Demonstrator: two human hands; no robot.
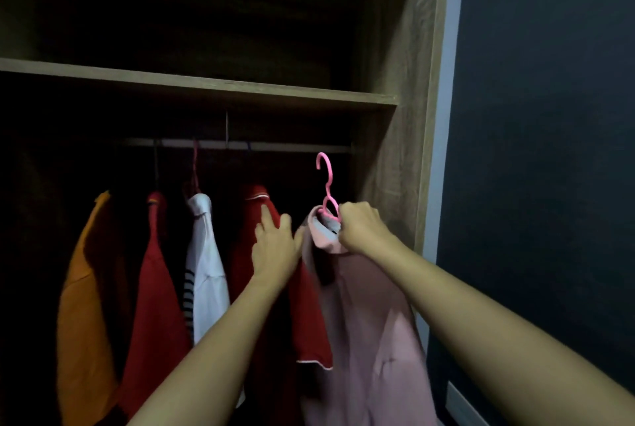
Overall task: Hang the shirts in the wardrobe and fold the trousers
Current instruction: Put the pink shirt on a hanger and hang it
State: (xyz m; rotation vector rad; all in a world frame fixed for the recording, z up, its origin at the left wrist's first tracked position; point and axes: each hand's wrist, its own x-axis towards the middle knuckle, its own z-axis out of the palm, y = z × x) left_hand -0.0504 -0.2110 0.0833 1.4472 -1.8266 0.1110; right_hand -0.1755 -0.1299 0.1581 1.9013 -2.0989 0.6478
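Right now the right hand (360, 226) is clenched around the neck of a pink hanger (327, 185) and the collar of the pink shirt (364, 322) it carries, in the lower middle of the frame. The hook sits just below the right end of the rail (275, 145) and is not yet on it. The left hand (275, 247) lies with straight fingers against the nearest red shirt (254, 199), seemingly pressing it leftward to make a gap.

The likeliest slip is the hook missing the rail. The rail is dim and close under the shelf (206, 85), so there is little room to lift over it. The hook could also bump the wardrobe side panel (395, 116) at the right. If the left hand lets go early, the red shirt may swing back into the gap. A jolt could also tip the collar off the hanger.

The hanger's stem stands nearly upright, its hook topmost with the opening facing the left of the frame. The pink shirt's long axis runs top to bottom, collar up and hem out of view below.
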